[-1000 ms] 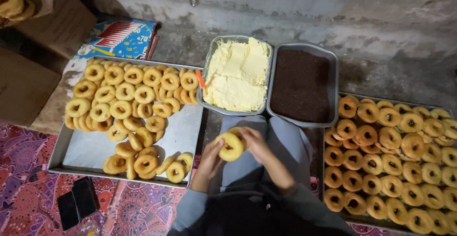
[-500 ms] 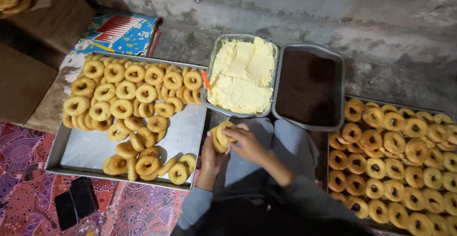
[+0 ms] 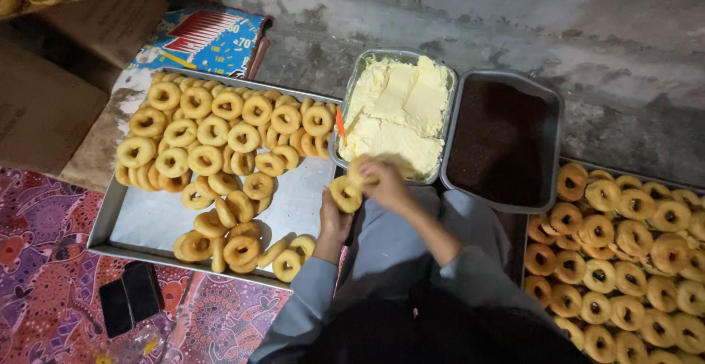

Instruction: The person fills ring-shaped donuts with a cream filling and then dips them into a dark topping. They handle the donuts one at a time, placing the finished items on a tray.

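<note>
Left fingers: the left hand (image 3: 334,221) comes up from below, its fingers wrapped around the ring doughnut (image 3: 345,193) and gripping it from underneath.
Right fingers: the right hand (image 3: 385,184) is curled over something pale at the doughnut's upper right edge; whether the fingers pinch it or only press on it cannot be told.
Doughnut held: golden, held in the air between the two hands, just in front of the near rim of the cream tray (image 3: 352,88).
Cream tray: a metal tray filled with pale yellow cream; an orange-handled tool (image 3: 340,124) leans at its left edge.
Dark tray: a metal tray of dark brown topping (image 3: 499,140) stands just right of the cream, touching it.
Left tray: a large flat metal tray (image 3: 147,221) carrying plain doughnuts (image 3: 213,132), its near part bare.
Right tray: rows of ring doughnuts with dark centres (image 3: 624,250).
Floor: two dark phones (image 3: 131,298) on a patterned cloth (image 3: 37,261) by the left tray's near corner.
</note>
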